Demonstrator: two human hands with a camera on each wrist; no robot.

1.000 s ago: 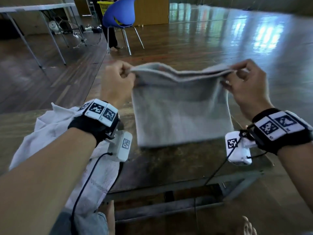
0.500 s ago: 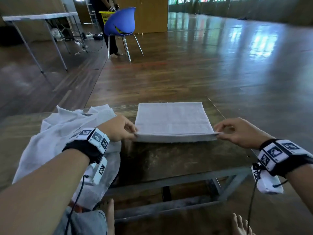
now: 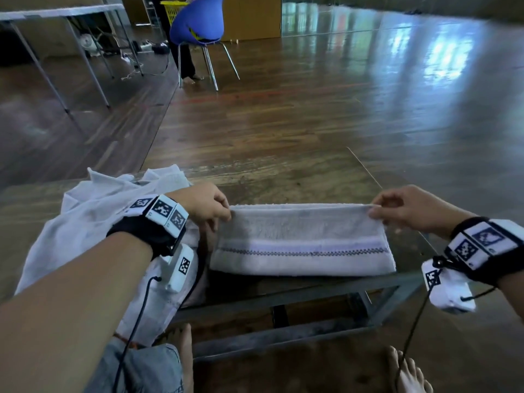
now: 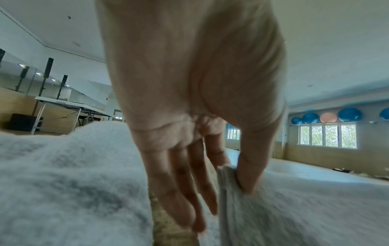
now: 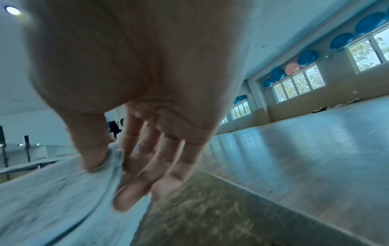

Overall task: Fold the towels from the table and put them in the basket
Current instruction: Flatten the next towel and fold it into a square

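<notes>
A grey towel (image 3: 300,239) with a pale stripe lies folded as a long strip on the low wooden table (image 3: 283,188). My left hand (image 3: 224,215) pinches its far left corner, and my right hand (image 3: 375,212) pinches its far right corner. In the left wrist view, thumb and forefinger of the left hand (image 4: 233,179) squeeze the layered towel edge (image 4: 225,191). The right wrist view shows the right hand (image 5: 113,159) with its thumb pressing a bunched corner of the towel (image 5: 63,191). A yellow basket (image 3: 173,9) stands far off behind a blue chair.
A heap of white towels (image 3: 85,222) covers the table's left end under my left forearm. The blue chair (image 3: 198,21) has a person's legs behind it. A white folding table (image 3: 56,9) stands at the far left. My bare feet (image 3: 408,373) are by the table's metal frame (image 3: 283,296).
The towel came down from the air onto the table. It then went from a wide flat sheet to a narrower folded strip, and both hands went from its near edge to its far edge.
</notes>
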